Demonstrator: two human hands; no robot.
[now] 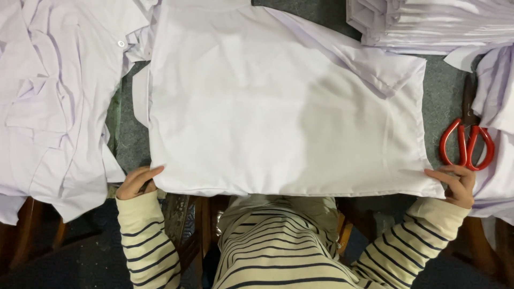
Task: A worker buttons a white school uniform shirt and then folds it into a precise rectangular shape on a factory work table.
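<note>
Here, on the grey felt-covered tabletop [444, 101], the left hand [136, 183] and right hand [455, 184] each apparently pinch a near corner of the flat white fabric garment [278, 107].

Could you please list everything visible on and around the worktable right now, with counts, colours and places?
spread garment: one, pale lilac-white, flat at table centre
loose shirts: heap, same pale colour, left
folded stack: one, pale, top right
more pale fabric: right edge
scissors: one pair, red handles, right of the garment
table cover: dark grey
striped sleeves: two, cream with dark stripes
left hand: at garment's near left corner
right hand: at near right corner
</note>
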